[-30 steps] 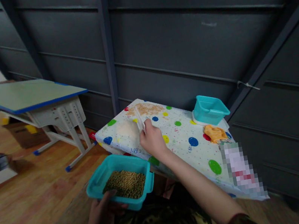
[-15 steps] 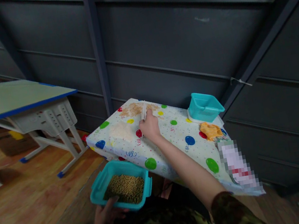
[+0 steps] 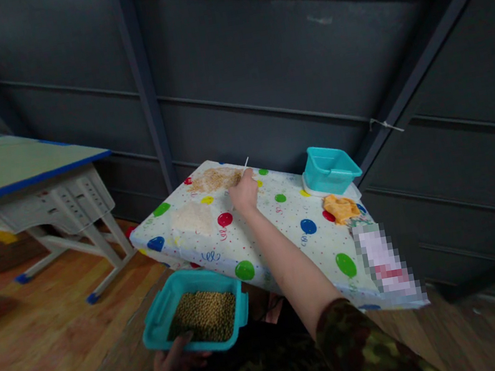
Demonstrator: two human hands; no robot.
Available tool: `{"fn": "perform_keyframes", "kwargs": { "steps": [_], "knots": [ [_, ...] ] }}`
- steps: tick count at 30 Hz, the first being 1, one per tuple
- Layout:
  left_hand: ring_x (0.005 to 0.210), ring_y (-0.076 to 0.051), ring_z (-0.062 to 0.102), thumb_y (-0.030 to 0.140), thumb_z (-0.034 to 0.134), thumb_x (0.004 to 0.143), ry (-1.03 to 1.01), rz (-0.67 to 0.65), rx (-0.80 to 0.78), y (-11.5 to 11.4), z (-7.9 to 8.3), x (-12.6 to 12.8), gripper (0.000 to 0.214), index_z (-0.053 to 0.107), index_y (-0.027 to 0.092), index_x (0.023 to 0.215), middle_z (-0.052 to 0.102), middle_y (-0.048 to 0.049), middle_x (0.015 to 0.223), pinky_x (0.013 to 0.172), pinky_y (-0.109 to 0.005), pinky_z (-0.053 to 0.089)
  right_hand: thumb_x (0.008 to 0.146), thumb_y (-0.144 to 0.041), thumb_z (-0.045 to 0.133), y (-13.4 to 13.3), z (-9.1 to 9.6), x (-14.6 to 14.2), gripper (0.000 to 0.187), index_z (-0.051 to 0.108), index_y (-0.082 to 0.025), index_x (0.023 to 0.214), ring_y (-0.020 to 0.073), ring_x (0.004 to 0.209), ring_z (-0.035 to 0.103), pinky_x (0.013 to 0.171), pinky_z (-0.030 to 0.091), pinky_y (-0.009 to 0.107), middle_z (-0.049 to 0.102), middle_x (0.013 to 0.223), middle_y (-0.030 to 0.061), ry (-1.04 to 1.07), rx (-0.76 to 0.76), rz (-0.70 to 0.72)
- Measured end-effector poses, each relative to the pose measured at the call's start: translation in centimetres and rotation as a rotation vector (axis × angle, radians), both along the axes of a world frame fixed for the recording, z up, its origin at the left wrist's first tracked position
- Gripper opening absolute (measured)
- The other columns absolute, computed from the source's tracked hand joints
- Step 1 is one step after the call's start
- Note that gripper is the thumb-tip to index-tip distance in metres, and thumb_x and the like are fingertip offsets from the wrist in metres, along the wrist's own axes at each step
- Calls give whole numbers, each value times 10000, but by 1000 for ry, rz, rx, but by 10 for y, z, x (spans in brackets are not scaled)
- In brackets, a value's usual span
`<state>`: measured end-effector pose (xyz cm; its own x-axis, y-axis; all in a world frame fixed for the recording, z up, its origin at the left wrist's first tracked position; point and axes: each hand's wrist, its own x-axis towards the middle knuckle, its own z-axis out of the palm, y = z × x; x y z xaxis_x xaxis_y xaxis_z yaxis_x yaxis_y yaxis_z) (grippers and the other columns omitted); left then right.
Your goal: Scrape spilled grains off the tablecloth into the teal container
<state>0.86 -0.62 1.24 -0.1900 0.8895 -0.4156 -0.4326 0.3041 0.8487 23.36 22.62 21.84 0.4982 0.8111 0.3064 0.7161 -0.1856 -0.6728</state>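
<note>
**Person at a balloon-print table, one hand in a grain pile, the other holding a tub of beans**

A dark panelled wall (image 3: 305,74) fills the background above a wooden floor (image 3: 41,346). At left stands a green-topped desk (image 3: 12,168). In the centre is a small table (image 3: 274,231) under a white cloth printed with coloured balloons.

Below the table's near edge, the left hand (image 3: 174,369) grips a teal tub (image 3: 182,277) from underneath, thumb on the rim. The tub is filled with olive-brown beans (image 3: 203,316).

An empty teal tub (image 3: 330,168) sits at the table's far right corner, with an orange rag (image 3: 339,208) just beside it. A white grain pile (image 3: 192,219) lies at the left, and a brownish grain pile (image 3: 213,180) lies at the far edge.

The right hand (image 3: 243,192) reaches to the brownish pile, fingers closed on a thin white stick (image 3: 245,163).

The hand seems to be working that pile's edge. Moving grains there calls for short, light strokes, since the table edge is close.

No writing is readable; a packet (image 3: 384,264) at the near right corner is blurred out.
</note>
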Motion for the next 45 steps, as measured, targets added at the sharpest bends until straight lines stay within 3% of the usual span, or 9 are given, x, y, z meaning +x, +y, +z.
{"fn": "perform_keyframes", "kwargs": {
  "steps": [9,17,21,26,32,38,41,45],
  "knots": [
    [464,-278,753,300,956,629,12,10,12,-5,7,2,290,717,224,776,790,-62,541,445,-326,589,956,-47,540,-9,-3,18,423,554,-141,1368,369,1072,791,931,593,450,804,1151,238,63,31,-83],
    [452,-261,754,348,953,592,14,14,6,-5,7,4,415,686,229,887,783,11,536,431,-298,584,951,-61,547,-25,-5,24,371,582,-166,1305,366,1044,788,912,582,423,799,1068,190,56,49,-128],
    [432,-234,728,335,1007,516,-31,32,-19,-3,0,1,507,691,230,899,784,38,549,425,-298,595,930,-99,585,-39,-1,46,318,613,-193,1233,362,1065,765,908,572,412,791,1095,167,-12,36,-92],
    [450,-227,734,313,1009,542,-34,46,-13,-3,-5,0,382,741,216,797,810,23,596,429,-309,609,902,-115,566,-48,12,90,296,619,-207,1179,355,1073,725,919,541,409,775,1089,148,-141,72,-46],
    [462,-245,729,306,995,557,5,42,-16,-3,-11,-2,332,751,262,777,798,27,588,459,-345,626,937,-72,579,-32,24,132,354,627,-178,1271,347,1044,749,896,528,384,780,1088,150,-237,-25,-75],
    [442,-265,719,329,996,561,30,39,-51,-2,-15,-2,389,716,255,821,784,8,561,445,-364,625,1017,-62,592,-11,8,152,502,609,-151,1511,313,1062,787,926,542,364,827,1212,179,-288,-65,-28],
    [435,-268,694,311,979,600,42,12,-60,-2,-11,-3,317,705,273,756,726,13,493,456,-384,622,1037,-67,592,-4,-1,160,441,725,-182,1442,315,1138,794,957,543,349,848,1240,174,-354,-81,35],
    [480,-285,735,283,975,590,37,-38,-88,-4,1,-2,329,716,257,791,778,-14,549,499,-394,657,1018,-73,609,1,-10,168,368,833,-194,1285,301,1128,801,940,543,320,870,1201,159,-375,-78,28]
  ]
}}
